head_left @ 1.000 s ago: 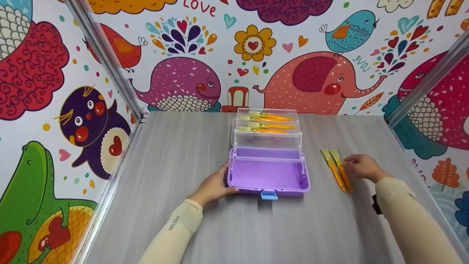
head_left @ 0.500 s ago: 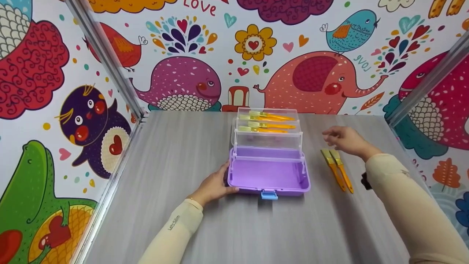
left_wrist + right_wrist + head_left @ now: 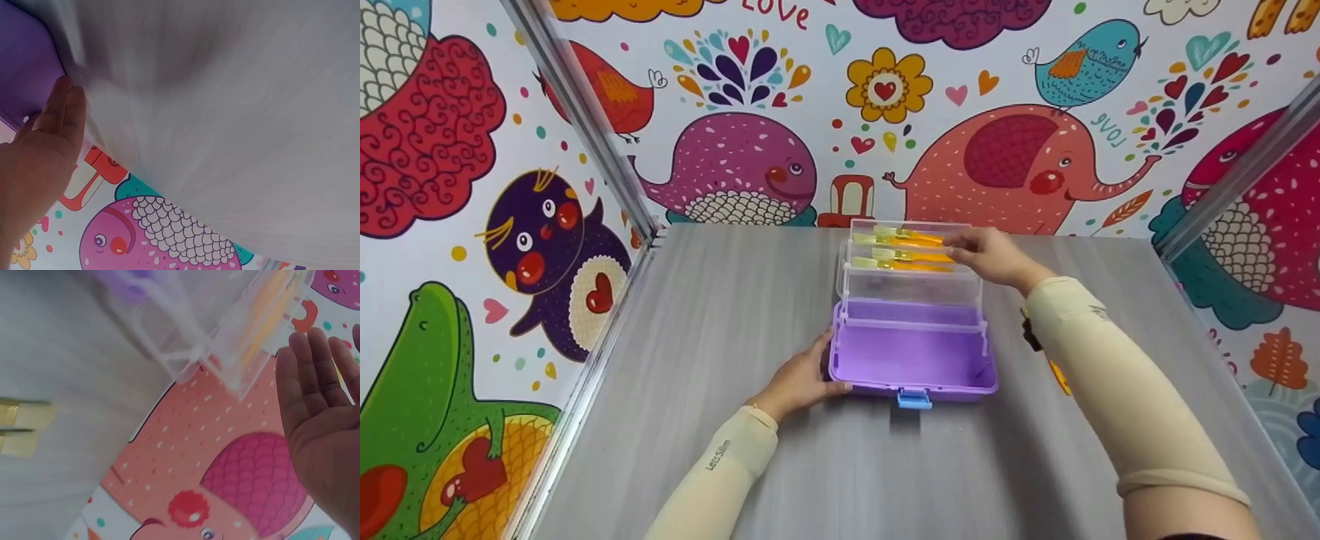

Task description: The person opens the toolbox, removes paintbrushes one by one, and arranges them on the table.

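A purple storage box (image 3: 911, 356) stands open, with clear tiered trays (image 3: 911, 286) raised at its back. Several paintbrushes (image 3: 922, 257) with orange handles lie in the upper trays. My left hand (image 3: 795, 382) rests on the box's front left corner; in the left wrist view its fingers (image 3: 73, 109) lie fairly straight along the outer wall. Over the right ends of the tray brushes hovers my right hand (image 3: 994, 256), fingers extended and palm bare in the right wrist view. Two more paintbrushes (image 3: 25, 416) lie on the table, mostly behind my right forearm in the head view.
The grey wood-grain table (image 3: 720, 315) meets cartoon-printed walls (image 3: 735, 165) at the back and sides, with metal posts (image 3: 585, 127) at the corners. A blue latch (image 3: 914, 399) juts from the box's front.
My right hand has moved from beside the two table brushes, back and left, to the upper trays. The left hand and the box stay in place.
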A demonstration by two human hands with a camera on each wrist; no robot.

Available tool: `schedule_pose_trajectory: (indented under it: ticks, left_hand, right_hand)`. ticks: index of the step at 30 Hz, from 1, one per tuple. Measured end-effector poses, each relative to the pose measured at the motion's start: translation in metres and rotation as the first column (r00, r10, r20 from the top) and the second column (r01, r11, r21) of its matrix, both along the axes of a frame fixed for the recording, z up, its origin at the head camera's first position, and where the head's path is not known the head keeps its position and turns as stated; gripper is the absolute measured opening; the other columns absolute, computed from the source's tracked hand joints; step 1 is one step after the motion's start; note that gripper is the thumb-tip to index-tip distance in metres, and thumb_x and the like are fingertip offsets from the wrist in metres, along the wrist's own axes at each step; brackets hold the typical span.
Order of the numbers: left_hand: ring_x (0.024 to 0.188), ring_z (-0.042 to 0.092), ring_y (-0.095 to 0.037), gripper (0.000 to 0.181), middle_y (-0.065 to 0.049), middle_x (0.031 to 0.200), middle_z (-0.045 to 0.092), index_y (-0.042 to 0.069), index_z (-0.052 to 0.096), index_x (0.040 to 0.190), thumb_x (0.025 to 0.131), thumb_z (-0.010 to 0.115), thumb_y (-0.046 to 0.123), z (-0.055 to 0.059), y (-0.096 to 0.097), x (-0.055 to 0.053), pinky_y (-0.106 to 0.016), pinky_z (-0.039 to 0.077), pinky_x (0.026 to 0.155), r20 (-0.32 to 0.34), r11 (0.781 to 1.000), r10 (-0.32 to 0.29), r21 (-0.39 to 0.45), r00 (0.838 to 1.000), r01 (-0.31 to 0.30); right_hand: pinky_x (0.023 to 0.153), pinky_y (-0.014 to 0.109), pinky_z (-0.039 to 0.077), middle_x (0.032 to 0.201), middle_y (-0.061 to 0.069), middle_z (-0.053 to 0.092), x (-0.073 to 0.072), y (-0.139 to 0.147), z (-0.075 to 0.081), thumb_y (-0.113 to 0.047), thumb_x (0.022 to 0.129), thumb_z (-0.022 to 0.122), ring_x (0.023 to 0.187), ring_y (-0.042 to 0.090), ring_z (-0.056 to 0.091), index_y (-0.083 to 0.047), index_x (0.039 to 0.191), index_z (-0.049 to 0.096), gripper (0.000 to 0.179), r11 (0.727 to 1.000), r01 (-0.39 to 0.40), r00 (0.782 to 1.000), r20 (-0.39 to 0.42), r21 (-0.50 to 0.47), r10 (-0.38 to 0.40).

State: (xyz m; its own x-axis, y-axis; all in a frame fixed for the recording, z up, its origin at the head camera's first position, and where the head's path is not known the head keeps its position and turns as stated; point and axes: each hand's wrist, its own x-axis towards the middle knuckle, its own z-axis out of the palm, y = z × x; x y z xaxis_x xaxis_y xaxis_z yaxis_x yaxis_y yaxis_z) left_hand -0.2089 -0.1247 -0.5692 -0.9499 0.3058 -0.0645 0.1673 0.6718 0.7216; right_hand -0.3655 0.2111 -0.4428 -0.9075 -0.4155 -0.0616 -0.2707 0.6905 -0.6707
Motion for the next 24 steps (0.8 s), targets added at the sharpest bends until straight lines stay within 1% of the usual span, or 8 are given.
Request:
schedule_pose_trajectory:
  ticks: [4,7,12,16,20,24]
  left_hand:
    - [0.126,0.051,-0.043,0.107,-0.030,0.142,0.048,0.007,0.021,0.159,0.078,0.084,0.039,-0.002,0.002,0.001,-0.052,0.038,0.108,0.009,1.000,-0.001,0.005,1.000,0.001]
    - [0.126,0.051,-0.044,0.107,-0.030,0.141,0.049,0.007,0.021,0.159,0.078,0.084,0.040,-0.003,0.003,0.001,-0.052,0.038,0.107,0.016,1.000,-0.003,0.008,1.000,0.003]
    - [0.127,0.051,-0.042,0.105,-0.029,0.142,0.049,0.007,0.022,0.159,0.079,0.083,0.040,-0.002,0.004,0.001,-0.051,0.038,0.108,0.013,1.000,-0.003,-0.003,1.000,0.003]
    - [0.128,0.050,-0.041,0.106,-0.028,0.143,0.048,0.007,0.022,0.159,0.079,0.082,0.042,-0.001,0.002,0.000,-0.050,0.038,0.108,0.011,1.000,-0.004,-0.013,1.000,0.004]
    - [0.128,0.050,-0.041,0.106,-0.027,0.144,0.048,0.008,0.022,0.159,0.079,0.082,0.042,0.000,-0.001,-0.001,-0.050,0.038,0.108,0.015,1.000,0.004,-0.021,1.000,-0.003]
    - [0.128,0.051,-0.040,0.106,-0.026,0.144,0.049,0.010,0.022,0.159,0.078,0.083,0.042,0.000,-0.001,0.000,-0.049,0.039,0.108,0.022,1.000,0.010,-0.019,1.000,-0.009]
  right_hand:
    - [0.091,0.043,0.052,0.119,0.014,0.066,-0.007,-0.018,-0.008,-0.019,0.101,0.060,0.102,0.029,0.059,-0.002,0.133,0.063,0.036,1.000,0.005,1.000,0.020,0.021,-0.005]
    - [0.097,0.045,0.050,0.126,0.014,0.064,-0.010,-0.027,-0.014,-0.021,0.101,0.059,0.109,0.029,0.058,-0.003,0.133,0.063,0.036,0.999,0.007,0.999,0.043,0.043,-0.009]
    - [0.101,0.047,0.047,0.124,0.015,0.066,-0.014,-0.038,-0.022,-0.018,0.101,0.058,0.111,0.029,0.059,-0.003,0.129,0.065,0.032,0.997,-0.028,0.999,0.034,0.075,0.026]
    - [0.098,0.048,0.047,0.119,0.017,0.067,-0.015,-0.045,-0.025,-0.015,0.101,0.057,0.105,0.030,0.059,-0.001,0.126,0.066,0.030,0.994,-0.058,0.998,0.014,0.090,0.057]
    - [0.093,0.048,0.048,0.113,0.018,0.068,-0.016,-0.050,-0.028,-0.014,0.101,0.057,0.098,0.029,0.059,0.000,0.124,0.067,0.029,0.990,-0.088,0.996,-0.015,0.109,0.090]
    - [0.092,0.047,0.049,0.112,0.016,0.069,-0.016,-0.052,-0.029,-0.017,0.100,0.058,0.099,0.029,0.061,-0.002,0.122,0.069,0.029,0.986,-0.094,0.994,-0.045,0.137,0.101]
